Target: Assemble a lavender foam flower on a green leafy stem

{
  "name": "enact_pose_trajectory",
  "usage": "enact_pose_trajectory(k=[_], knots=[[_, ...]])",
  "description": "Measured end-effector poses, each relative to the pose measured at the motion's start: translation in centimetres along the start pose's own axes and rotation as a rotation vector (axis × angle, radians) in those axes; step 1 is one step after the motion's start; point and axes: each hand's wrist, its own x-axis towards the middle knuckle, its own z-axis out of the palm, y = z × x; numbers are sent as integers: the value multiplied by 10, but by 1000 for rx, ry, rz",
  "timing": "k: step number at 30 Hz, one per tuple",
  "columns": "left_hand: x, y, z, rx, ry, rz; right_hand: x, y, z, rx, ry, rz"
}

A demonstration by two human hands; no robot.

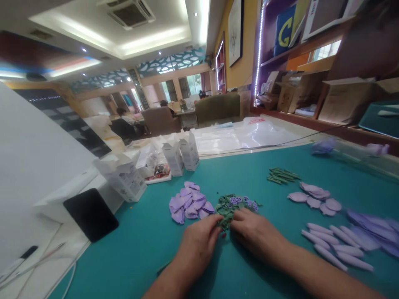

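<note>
A pile of small green plastic-looking pieces (229, 207) lies mid-mat, with several purple wheel-shaped rings (237, 200) on top. At its near left edge my left hand (199, 236) is closed, thumb and index finger drawn together by the green bits. My right hand (254, 228) is curled, its fingertips pressed into the near right side of the pile. Whatever either hand grips is hidden or too small to name. A tiny red piece (224, 235) lies on the mat between the hands. Just left of the pile is a heap of lilac petal-shaped pieces (188, 201).
The green mat (140, 257) covers the table. On the right lie green sticks (282, 175), flat lilac pieces (314, 197), long lilac pointed pieces (336, 243) and larger purple petals (374, 228). White boxes (181, 155) stand at the back left, near a black tablet-like slab (91, 214).
</note>
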Motion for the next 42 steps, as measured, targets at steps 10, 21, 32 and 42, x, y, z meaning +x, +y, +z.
enact_pose_trajectory(k=[10,21,32,42], knots=[[-3,1,2,2,12,12,-1,14,21,-74,100,-31],[-3,-1,5,12,5,34,2,10,18,-131,76,-175],[-2,3,0,9,11,30,2,12,11,-79,18,-114],[1,2,-4,11,1,12,2,16,-1,-7,-6,-20]])
